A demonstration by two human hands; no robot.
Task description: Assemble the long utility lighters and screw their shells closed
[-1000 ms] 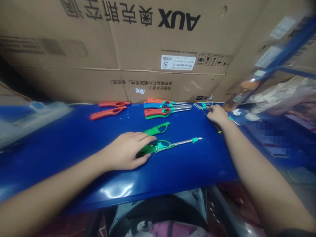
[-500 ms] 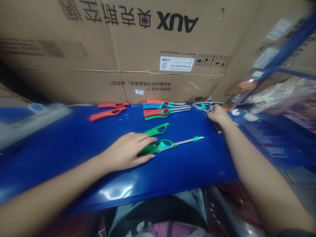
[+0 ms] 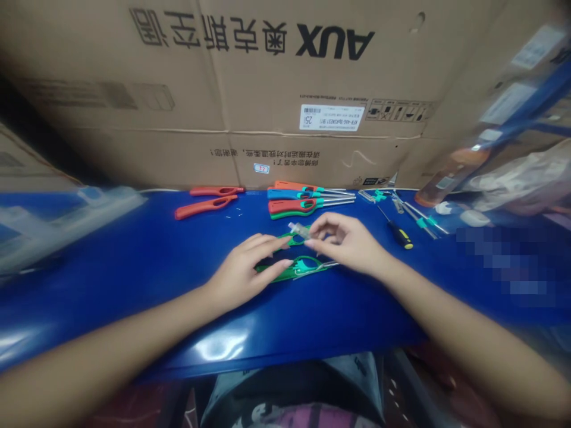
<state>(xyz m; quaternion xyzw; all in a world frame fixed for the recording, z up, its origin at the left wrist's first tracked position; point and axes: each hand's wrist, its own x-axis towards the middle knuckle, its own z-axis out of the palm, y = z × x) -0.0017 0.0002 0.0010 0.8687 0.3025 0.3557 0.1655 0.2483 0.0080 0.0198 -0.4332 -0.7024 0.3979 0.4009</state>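
Right fingers (image 3: 328, 220): closed on small clear part (image 3: 300, 230)
Left fingers (image 3: 267, 245): parted, over green lighter shell (image 3: 288, 273)
Screwdriver (image 3: 400, 234): on blue table (image 3: 357, 321), rightward

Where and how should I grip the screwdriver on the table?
By the thick black-and-yellow handle, I'd judge, from above on the near side: the screwdriver lies flat, handle end nearer the person, thin shaft toward the box. Metal tubes lie close beyond the handle, so the far side looks tighter. The right hand would first need to release the clear part.
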